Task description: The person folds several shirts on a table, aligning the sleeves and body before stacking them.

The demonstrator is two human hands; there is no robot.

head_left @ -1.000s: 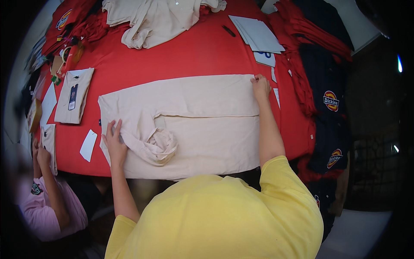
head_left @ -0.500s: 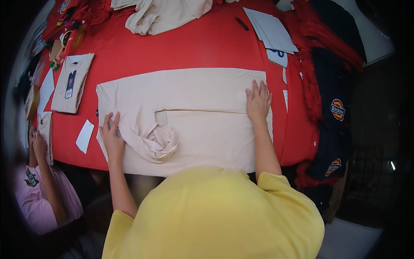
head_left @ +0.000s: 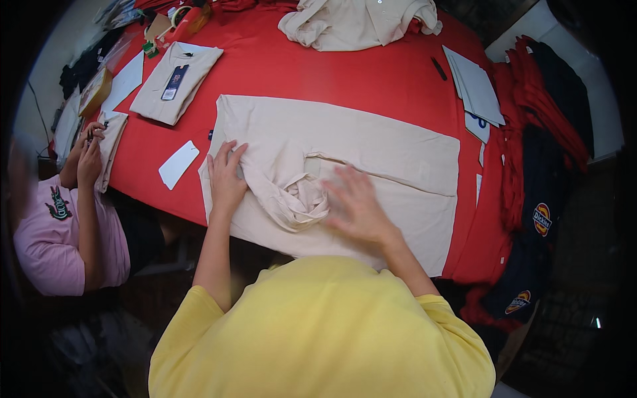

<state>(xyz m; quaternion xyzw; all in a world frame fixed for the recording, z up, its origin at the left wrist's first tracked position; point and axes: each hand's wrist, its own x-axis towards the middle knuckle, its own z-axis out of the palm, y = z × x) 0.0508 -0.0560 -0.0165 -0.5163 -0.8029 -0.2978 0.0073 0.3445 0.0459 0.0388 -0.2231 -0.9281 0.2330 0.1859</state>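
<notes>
A beige shirt (head_left: 398,152) lies spread across the red-covered table, with a long slit-like fold running toward its right end. Near its left part the cloth is bunched into a twisted, rounded heap (head_left: 298,205). My left hand (head_left: 226,180) rests on the shirt's left end, fingers spread and pressing on the fabric, left of the heap. My right hand (head_left: 361,209) is blurred by motion, its fingers apart, just right of the heap; whether it touches the cloth I cannot tell. Nothing shows in either hand.
A folded beige shirt (head_left: 149,96) with a dark tag and a white card (head_left: 178,165) lie at left. There a co-worker's hands (head_left: 89,156) hold another folded piece. White boards (head_left: 474,86), a black slim tool (head_left: 438,68) and navy garments (head_left: 544,179) are at right; a crumpled garment (head_left: 352,26) lies behind.
My right hand has left the shirt's right end and come leftward to the bunched heap. My left hand stays on the left end. The whole view has shifted and turned.
</notes>
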